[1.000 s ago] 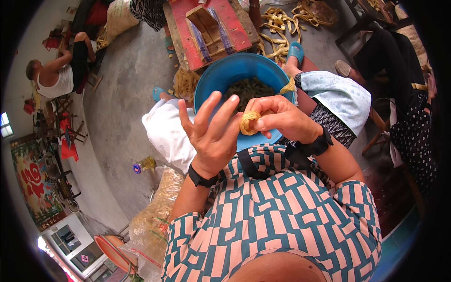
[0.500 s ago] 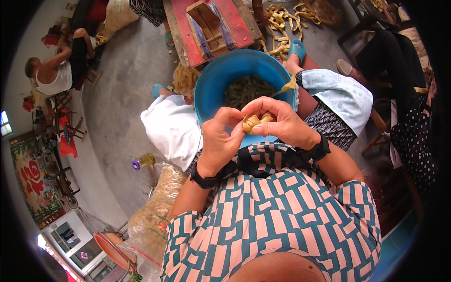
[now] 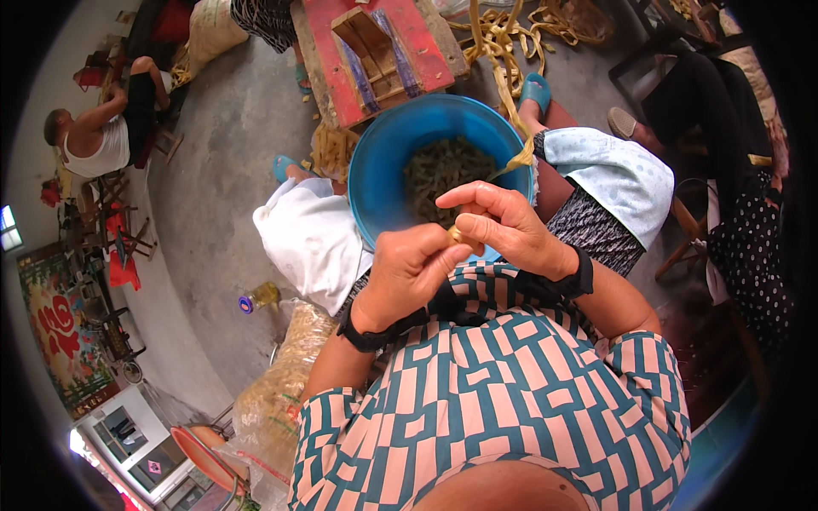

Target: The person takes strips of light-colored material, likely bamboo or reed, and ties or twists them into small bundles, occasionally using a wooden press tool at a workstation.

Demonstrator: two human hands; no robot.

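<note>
My left hand (image 3: pixel 409 268) is closed, pinching a small golden-brown bundle (image 3: pixel 457 234) of folded strip, most of which the fingers hide. My right hand (image 3: pixel 514 232) grips the same bundle from the other side with its thumb, while its upper fingers reach forward over it. Both hands are held above the near rim of a blue bucket (image 3: pixel 368 170) between my knees. Inside the bucket lies a heap of dark greenish pieces (image 3: pixel 439 175). A long yellowish strip (image 3: pixel 520 155) hangs over the bucket's right rim.
Beyond the bucket stands a red-topped wooden bench (image 3: pixel 328 81) carrying a wooden frame (image 3: pixel 366 43). More yellowish strips (image 3: pixel 503 55) spread to its right. A filled clear plastic sack (image 3: pixel 285 375) and a jar (image 3: pixel 266 294) are at my left. Other people sit at left and right.
Both hands have turned around the bundle, and the fingers now cover most of it. The left hand has come down slightly; the right upper fingers have straightened. The strips by the bench are drawn up differently.
</note>
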